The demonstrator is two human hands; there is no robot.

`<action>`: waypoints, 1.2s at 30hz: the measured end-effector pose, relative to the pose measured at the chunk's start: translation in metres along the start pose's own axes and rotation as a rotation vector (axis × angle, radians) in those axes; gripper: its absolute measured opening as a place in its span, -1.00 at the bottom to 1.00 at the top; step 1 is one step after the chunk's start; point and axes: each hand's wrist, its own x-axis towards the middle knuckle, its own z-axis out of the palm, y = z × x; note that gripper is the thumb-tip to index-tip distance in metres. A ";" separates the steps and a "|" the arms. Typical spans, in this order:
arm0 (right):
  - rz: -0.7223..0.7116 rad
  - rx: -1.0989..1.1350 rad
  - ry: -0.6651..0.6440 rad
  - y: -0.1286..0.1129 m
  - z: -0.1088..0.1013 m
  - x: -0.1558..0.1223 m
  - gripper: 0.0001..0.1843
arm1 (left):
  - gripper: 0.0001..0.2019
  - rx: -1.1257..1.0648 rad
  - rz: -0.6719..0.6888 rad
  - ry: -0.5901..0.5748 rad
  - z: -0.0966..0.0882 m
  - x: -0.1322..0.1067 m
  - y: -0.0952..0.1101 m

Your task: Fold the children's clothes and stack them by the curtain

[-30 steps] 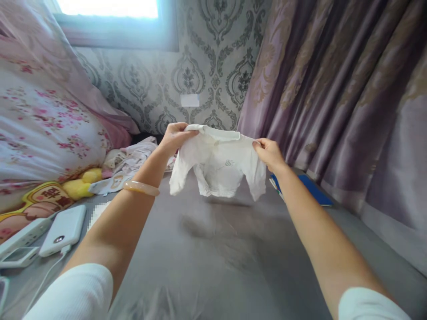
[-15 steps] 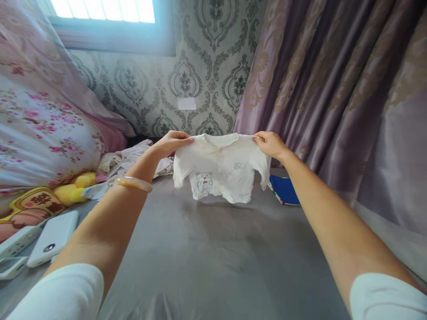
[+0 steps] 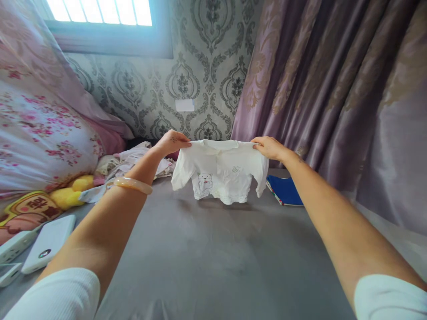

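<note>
A small white baby shirt [image 3: 220, 171] with a bear print and long sleeves hangs spread between my two hands, its hem close above the grey sheet [image 3: 213, 258]. My left hand [image 3: 172, 143] pinches one shoulder of it, the wrist bearing a pale bangle [image 3: 132, 185]. At the other shoulder, my right hand [image 3: 268, 147] grips the cloth between thumb and fingers. The fabric is pulled fairly taut along the neckline.
Crumpled clothes [image 3: 133, 160] lie behind my left forearm. A yellow plush toy [image 3: 68, 193], a white power bank [image 3: 50, 242] and a power strip [image 3: 18, 244] are at left. Right of the shirt lies a blue flat item [image 3: 285, 190]. Purple curtains [image 3: 316, 111] hang at right.
The shirt's neckline has dropped slightly and is stretched straighter. Its sleeves have swung a little. Both hands keep their hold, and the view has shifted slightly.
</note>
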 end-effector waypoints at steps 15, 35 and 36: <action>-0.003 0.155 -0.067 -0.008 0.006 -0.023 -0.78 | -0.91 0.257 0.056 0.075 0.016 -0.020 0.005; -0.202 0.093 0.648 -0.017 0.003 -0.024 -0.60 | -0.82 0.393 0.394 0.242 0.028 -0.025 0.028; -0.223 0.096 0.492 -0.014 0.002 -0.025 -0.66 | -0.86 0.411 0.298 0.061 0.023 -0.025 0.024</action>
